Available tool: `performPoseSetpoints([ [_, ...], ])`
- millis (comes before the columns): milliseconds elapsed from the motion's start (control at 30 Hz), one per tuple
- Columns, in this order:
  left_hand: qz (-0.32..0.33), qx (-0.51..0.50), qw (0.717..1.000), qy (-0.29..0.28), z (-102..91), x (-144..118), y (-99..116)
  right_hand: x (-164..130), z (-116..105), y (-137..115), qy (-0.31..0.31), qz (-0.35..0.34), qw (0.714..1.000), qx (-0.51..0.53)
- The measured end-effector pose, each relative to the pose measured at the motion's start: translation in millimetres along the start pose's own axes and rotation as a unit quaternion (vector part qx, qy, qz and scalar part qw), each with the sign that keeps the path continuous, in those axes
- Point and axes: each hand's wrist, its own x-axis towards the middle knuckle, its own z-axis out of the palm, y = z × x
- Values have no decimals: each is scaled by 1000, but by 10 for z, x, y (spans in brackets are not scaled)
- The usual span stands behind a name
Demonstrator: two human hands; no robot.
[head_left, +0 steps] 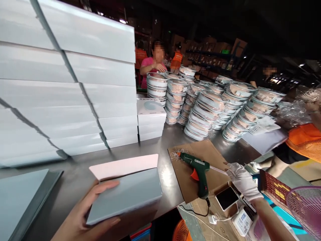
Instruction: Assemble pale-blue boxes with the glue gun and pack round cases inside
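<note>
My left hand [81,209] is wrapped round one end of a blue-grey cardboard box [129,192], thumb and fingers on opposite sides. A pale pink flap [125,165] stands out from the box's far edge. To the right, a dark green hot glue gun [198,167] with an orange trigger lies on a flat cardboard sheet [183,189]. A clear glue stick [217,170] sticks out of its back. My right hand [243,180], in a white glove with bare fingertips, pinches the stick's outer end.
Tall stacks of pale boxes [105,70] stand at left. A white printed box [151,117] stands beside them. Several stacks of round clear-lidded packs [203,113] fill the back. A phone [227,198] lies at lower right, near a purple basket [304,207]. A person in pink [147,63] is behind.
</note>
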Motion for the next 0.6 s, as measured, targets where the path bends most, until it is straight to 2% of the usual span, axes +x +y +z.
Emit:
performPoseSetpoints([
  [100,-40,-45,998,-17,-17,40,-36,-82,29,406,-74,-21,996,-38],
  [200,-67,-71,995,-15,-38,61,4,-109,209,502,-122,-39,990,-57],
  [300,-87,-88,992,-9,-39,56,92,-75,313,506,-133,-37,988,-62],
  [400,-98,-88,991,4,-35,49,161,-54,272,457,-124,-9,991,-53],
  [467,-110,-93,990,3,-37,49,163,-79,227,349,-97,35,994,-47],
  [533,-108,-96,990,-5,-44,48,122,-135,238,158,-71,89,993,-29],
  [600,-92,-91,991,-13,-51,41,53,-206,336,-94,-91,136,986,18],
])
